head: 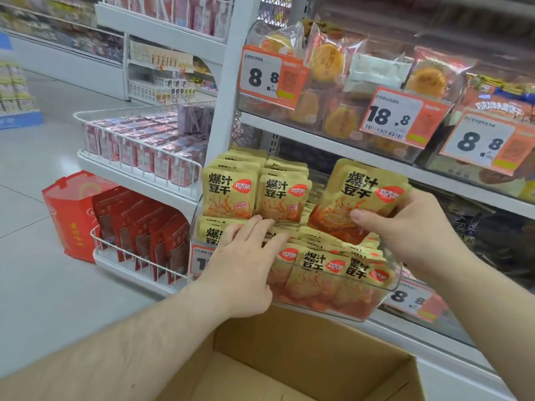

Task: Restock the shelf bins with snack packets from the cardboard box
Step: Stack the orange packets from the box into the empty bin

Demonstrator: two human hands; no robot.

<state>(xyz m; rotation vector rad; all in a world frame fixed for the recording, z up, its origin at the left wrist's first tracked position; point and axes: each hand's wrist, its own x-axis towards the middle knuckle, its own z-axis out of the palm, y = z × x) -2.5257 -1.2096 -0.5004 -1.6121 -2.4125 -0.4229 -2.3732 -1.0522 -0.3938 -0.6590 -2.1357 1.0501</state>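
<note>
While the left hand (246,264) lies flat on binned packets (318,270), the right hand's (405,227) grip pinches a tilted packet stack (359,195).

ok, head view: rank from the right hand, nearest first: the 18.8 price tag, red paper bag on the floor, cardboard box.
1. 18.8 price tag, on the shelf above the right hand.
2. cardboard box, below, at the bottom.
3. red paper bag, far left on the floor.

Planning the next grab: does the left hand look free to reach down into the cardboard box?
Probably yes. The left hand lies flat on the packets in the clear bin, gripping nothing, and the open cardboard box sits right below its wrist with nothing between.
</note>
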